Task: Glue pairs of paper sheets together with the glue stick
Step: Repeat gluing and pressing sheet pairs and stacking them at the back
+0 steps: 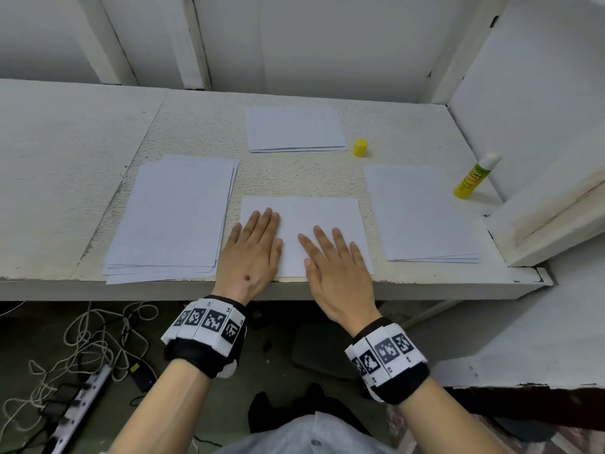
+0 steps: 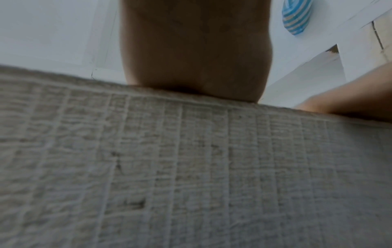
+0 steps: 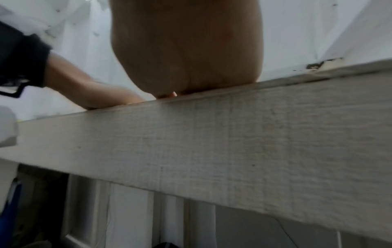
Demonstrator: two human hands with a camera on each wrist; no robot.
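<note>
A white sheet (image 1: 314,214) lies at the front middle of the table, and both hands press flat on it. My left hand (image 1: 255,244) covers its left edge with straight fingers. My right hand (image 1: 337,260) lies flat on its lower right part, fingers spread. The uncapped yellow glue stick (image 1: 476,176) stands upright at the far right by the wall. Its yellow cap (image 1: 360,147) stands apart, behind the sheet. In the wrist views only each palm heel, left (image 2: 195,50) and right (image 3: 186,50), shows above the table edge; the fingers are hidden.
A paper stack (image 1: 173,214) lies at the left, another (image 1: 422,211) at the right, and a third (image 1: 294,127) at the back. A white wall and a raised ledge (image 1: 540,221) close off the right side. Cables and a power strip (image 1: 78,411) lie on the floor.
</note>
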